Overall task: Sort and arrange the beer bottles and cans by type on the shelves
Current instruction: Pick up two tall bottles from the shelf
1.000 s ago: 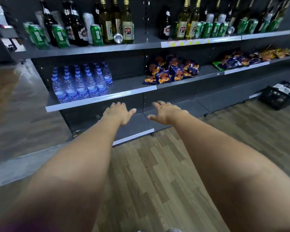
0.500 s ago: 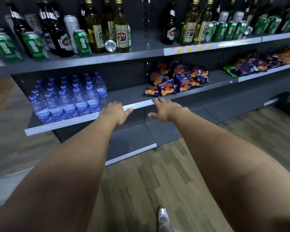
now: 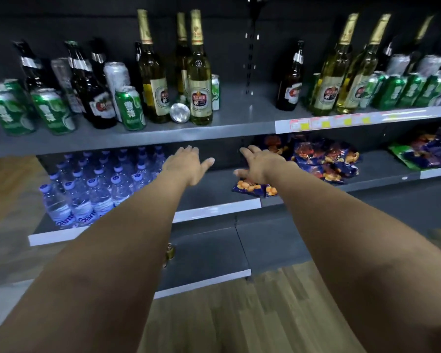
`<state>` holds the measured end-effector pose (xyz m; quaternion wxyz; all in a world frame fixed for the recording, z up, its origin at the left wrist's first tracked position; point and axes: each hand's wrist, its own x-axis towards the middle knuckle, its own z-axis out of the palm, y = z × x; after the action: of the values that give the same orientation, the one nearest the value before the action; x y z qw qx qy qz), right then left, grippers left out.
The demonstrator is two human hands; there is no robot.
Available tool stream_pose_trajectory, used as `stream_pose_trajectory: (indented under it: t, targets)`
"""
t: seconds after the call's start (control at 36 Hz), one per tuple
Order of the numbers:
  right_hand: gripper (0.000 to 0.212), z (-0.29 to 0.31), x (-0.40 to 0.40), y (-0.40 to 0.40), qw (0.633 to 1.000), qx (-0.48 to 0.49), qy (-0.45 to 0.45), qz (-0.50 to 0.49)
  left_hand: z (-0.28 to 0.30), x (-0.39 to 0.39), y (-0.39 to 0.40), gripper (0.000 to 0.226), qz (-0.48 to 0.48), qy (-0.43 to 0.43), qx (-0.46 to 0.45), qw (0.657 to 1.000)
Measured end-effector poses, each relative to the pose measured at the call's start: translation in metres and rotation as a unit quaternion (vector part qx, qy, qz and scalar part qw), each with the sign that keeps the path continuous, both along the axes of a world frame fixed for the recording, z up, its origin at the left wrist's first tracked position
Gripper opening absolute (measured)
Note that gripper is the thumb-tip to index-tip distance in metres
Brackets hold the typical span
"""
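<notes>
Both hands spread and empty, reaching up toward the mixed beer shelf.

My left hand and right hand hover mid-frame, fingers splayed, holding nothing. On the top shelf, upper left of the frame, green cans, dark bottles and gold-foil bottles stand jumbled, one silver can tipped over. I judge the glass heavy, slick and breakable, so I'd take it round the body; cans are light and dent easily.

Beer bottles and cans stand mixed on the top shelf, above water bottles.
</notes>
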<state>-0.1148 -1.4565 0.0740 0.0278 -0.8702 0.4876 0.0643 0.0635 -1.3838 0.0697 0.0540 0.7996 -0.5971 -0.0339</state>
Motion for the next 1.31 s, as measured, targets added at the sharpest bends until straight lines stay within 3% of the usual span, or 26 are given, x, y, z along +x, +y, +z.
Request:
stream_pose_trajectory:
  t: [0.42, 0.56, 0.89, 1.11, 1.31]
  targets:
    - [0.076, 0.055, 0.096, -0.108, 0.995, -0.073, -0.064, -0.007, 0.037, 0.096, -0.105, 0.060, 0.015, 0.007, -0.142, 0.990]
    - [0.081, 0.067, 0.125, -0.127, 0.985, -0.095, -0.136, -0.038, 0.038, 0.114, -0.134, 0.062, 0.020, 0.025, -0.166, 0.986]
    - [0.108, 0.077, 0.176, -0.151, 0.914, -0.036, -0.389, -0.111, 0.026, 0.132, -0.167, 0.062, 0.009, 0.009, -0.123, 0.992]
    - [0.113, 0.079, 0.189, -0.165, 0.891, -0.014, -0.438, -0.117, 0.026, 0.129, -0.185, 0.056, 0.013, -0.007, -0.102, 0.995]
    - [0.100, 0.063, 0.187, -0.174, 0.882, 0.019, -0.456, -0.121, 0.020, 0.119, -0.195, 0.056, 0.030, 0.015, -0.094, 0.995]
